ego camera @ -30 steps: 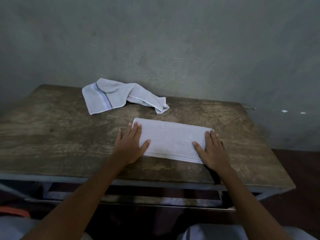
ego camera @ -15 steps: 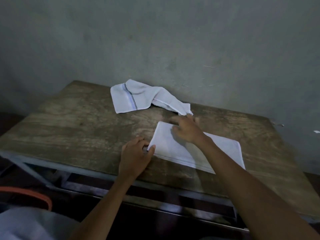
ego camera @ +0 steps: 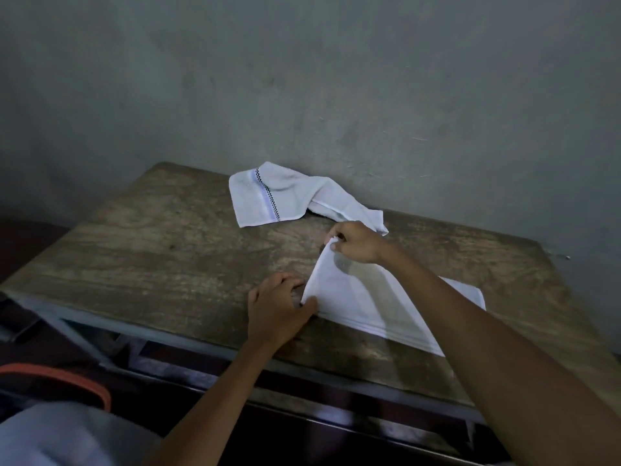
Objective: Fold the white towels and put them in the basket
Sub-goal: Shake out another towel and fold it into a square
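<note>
Here we see folded towel (ego camera: 369, 297) on wooden surface (ego camera: 151, 257), close to front edge. Its long axis runs left to right, right end slanting nearer to us. Left short edge is raised. Right grip (ego camera: 356, 243) pinches far corner, held off surface. Left grip (ego camera: 279, 311) pinches near corner, thumb on top. Right forearm crosses over towel. Second towel (ego camera: 285, 196) lies crumpled at back by wall, striped end pointing left, well apart from first.

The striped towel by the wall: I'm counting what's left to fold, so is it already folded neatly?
No, the striped towel lies rumpled on the table, with one end twisted into a loose tail.
</note>
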